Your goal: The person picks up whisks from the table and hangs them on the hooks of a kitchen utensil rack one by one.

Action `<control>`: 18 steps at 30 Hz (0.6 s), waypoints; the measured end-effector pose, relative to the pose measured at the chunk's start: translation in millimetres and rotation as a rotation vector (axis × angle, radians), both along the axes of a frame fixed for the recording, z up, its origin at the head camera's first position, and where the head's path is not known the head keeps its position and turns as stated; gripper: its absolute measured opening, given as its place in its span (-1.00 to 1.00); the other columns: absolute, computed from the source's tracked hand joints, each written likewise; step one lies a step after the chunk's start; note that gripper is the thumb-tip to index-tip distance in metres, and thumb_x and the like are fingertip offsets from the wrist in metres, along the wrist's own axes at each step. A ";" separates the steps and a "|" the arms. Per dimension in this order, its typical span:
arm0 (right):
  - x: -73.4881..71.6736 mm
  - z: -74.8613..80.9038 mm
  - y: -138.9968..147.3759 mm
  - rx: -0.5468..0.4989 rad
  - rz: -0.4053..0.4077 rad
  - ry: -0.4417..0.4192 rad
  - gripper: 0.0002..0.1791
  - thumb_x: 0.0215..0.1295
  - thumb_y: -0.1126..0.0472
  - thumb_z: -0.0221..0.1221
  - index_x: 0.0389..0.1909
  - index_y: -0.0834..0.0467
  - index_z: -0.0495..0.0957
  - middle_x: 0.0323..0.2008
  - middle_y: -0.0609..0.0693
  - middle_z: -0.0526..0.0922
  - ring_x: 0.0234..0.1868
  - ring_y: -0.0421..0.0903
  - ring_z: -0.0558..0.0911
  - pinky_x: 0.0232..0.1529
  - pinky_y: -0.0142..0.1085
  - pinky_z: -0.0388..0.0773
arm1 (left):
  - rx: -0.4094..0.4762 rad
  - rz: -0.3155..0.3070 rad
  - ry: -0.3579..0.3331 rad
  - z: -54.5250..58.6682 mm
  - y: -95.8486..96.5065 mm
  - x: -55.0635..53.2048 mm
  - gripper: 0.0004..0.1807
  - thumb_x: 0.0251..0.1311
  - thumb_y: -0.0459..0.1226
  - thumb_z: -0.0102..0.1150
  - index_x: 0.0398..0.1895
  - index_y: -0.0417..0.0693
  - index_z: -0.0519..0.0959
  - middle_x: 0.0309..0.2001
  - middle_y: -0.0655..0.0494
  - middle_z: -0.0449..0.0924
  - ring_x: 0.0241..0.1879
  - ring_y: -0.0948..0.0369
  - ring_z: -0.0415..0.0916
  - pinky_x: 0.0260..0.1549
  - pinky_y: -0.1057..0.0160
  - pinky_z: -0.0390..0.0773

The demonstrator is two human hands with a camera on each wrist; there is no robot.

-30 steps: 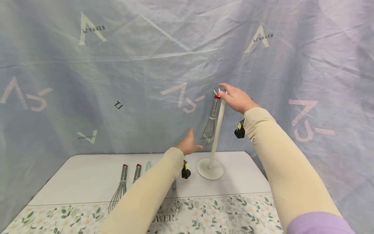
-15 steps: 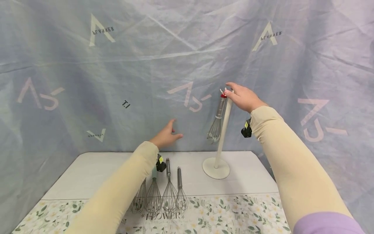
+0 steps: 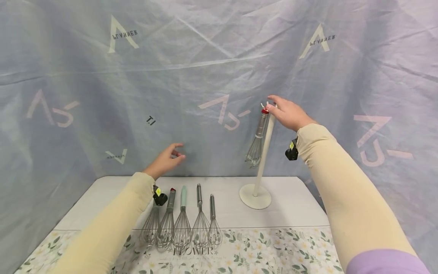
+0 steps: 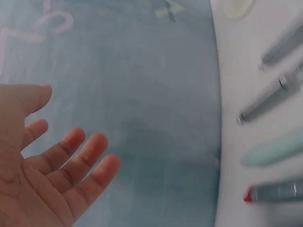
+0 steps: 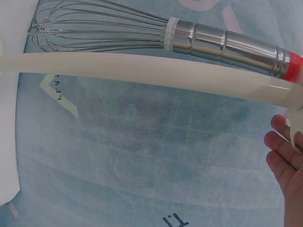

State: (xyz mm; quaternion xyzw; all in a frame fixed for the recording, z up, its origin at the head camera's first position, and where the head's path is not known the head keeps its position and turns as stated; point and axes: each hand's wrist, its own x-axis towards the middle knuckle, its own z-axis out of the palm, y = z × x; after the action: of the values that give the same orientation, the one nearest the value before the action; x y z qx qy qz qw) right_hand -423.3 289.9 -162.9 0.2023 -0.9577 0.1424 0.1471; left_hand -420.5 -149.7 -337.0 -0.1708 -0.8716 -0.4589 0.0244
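In the head view my right hand (image 3: 290, 114) is at the top of a white upright stand (image 3: 265, 160) with small hooks, thumb and fingers on either side of it. A whisk (image 3: 261, 129) with a steel handle and red end hangs there, wires down, beside the pole; the right wrist view shows the thumb by its red end. My left hand (image 3: 165, 160) is in the air left of the stand, holding nothing, fingers loosely bent. Below it several whisks lie in a row, among them a mint-handled whisk (image 3: 183, 198) and a red-tipped whisk (image 3: 172, 199).
The stand's round base (image 3: 255, 196) rests on the white table (image 3: 291, 198). A floral cloth (image 3: 280, 251) covers the table's near part, under the whisks' wires. A grey printed curtain (image 3: 191, 76) hangs close behind the table.
My left hand has moved left, away from the hanging whisk, over the row of whisks. The right hand has stayed at the stand's top. The view has shifted slightly.
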 end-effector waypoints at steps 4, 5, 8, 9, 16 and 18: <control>-1.1 -0.3 0.1 0.000 0.010 0.006 -0.24 0.61 -0.23 -0.30 0.60 0.17 0.01 0.50 0.31 0.18 0.43 0.34 0.27 0.35 0.27 0.18 | 0.007 0.021 -0.053 -9.0 -21.9 2.9 -0.32 0.52 -0.08 0.06 0.59 0.01 0.10 0.24 -0.23 0.39 0.13 -0.11 0.53 0.02 -0.10 0.58; -1.1 -0.4 0.5 -0.002 0.011 0.006 -0.24 0.61 -0.23 -0.29 0.60 0.18 0.01 0.50 0.31 0.19 0.42 0.34 0.28 0.34 0.27 0.19 | 0.007 0.028 -0.059 -10.5 -25.8 3.6 -0.31 0.52 -0.08 0.06 0.59 0.02 0.09 0.24 -0.23 0.39 0.12 -0.11 0.53 0.00 -0.09 0.59; -1.3 -0.6 1.5 -0.007 0.014 0.002 -0.24 0.60 -0.23 -0.28 0.59 0.18 0.02 0.49 0.33 0.20 0.41 0.34 0.29 0.33 0.27 0.20 | 0.015 0.049 -0.070 -14.5 -35.9 6.0 -0.31 0.51 -0.08 0.07 0.59 0.02 0.08 0.26 -0.25 0.39 0.10 -0.11 0.53 -0.04 -0.08 0.61; -1.5 -0.7 1.9 -0.008 0.013 0.002 -0.23 0.60 -0.24 -0.28 0.59 0.18 0.03 0.48 0.33 0.22 0.41 0.34 0.30 0.33 0.27 0.21 | 0.025 0.050 -0.069 -15.9 -39.0 6.9 -0.30 0.52 -0.09 0.06 0.60 0.01 0.07 0.27 -0.27 0.38 0.11 -0.13 0.53 -0.04 -0.08 0.61; -1.9 -0.7 0.4 -0.011 0.015 0.021 -0.24 0.60 -0.24 -0.26 0.57 0.19 0.06 0.47 0.34 0.24 0.40 0.34 0.31 0.33 0.26 0.22 | 0.141 0.084 -0.102 -27.4 -65.2 12.4 -0.31 0.55 -0.13 0.01 0.62 0.04 0.01 0.34 -0.35 0.29 0.16 -0.26 0.49 -0.04 -0.09 0.64; -1.7 -0.5 -0.6 -0.010 0.015 0.019 -0.24 0.60 -0.23 -0.26 0.58 0.18 0.05 0.46 0.35 0.24 0.40 0.34 0.31 0.33 0.26 0.22 | 0.175 0.088 -0.124 -32.0 -72.6 15.7 -0.29 0.56 -0.13 -0.01 0.63 0.04 -0.04 0.36 -0.38 0.24 0.19 -0.30 0.45 -0.03 -0.11 0.63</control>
State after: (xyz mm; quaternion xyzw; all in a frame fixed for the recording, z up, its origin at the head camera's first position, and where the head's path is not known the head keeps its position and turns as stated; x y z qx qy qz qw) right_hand -425.0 289.3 -163.4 0.2101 -0.9539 0.1464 0.1563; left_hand -404.8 -222.3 -369.0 -0.1008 -0.8348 -0.5413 0.0052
